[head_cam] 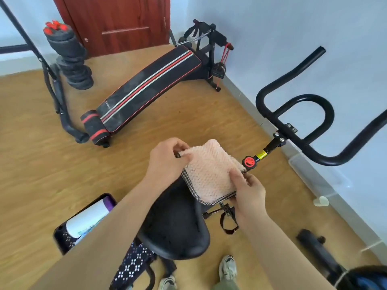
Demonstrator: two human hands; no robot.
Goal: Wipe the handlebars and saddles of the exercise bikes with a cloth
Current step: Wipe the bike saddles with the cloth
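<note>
A folded pink cloth (209,172) with a checked edge is held in the air above the nose of the black saddle (176,225). My left hand (167,162) pinches its upper left corner. My right hand (247,191) grips its lower right corner. The bike's black handlebars (297,118) curve up at the right, beyond the cloth, on a stem with a red knob (249,162). Neither hand touches the handlebars or the saddle.
A black sit-up bench (150,84) with red and white stripes lies on the wooden floor ahead. Stacked black weight plates (71,57) stand at the back left by a red-brown door. A dark bin (81,225) holding a rolled mat sits at my lower left. The wall runs along the right.
</note>
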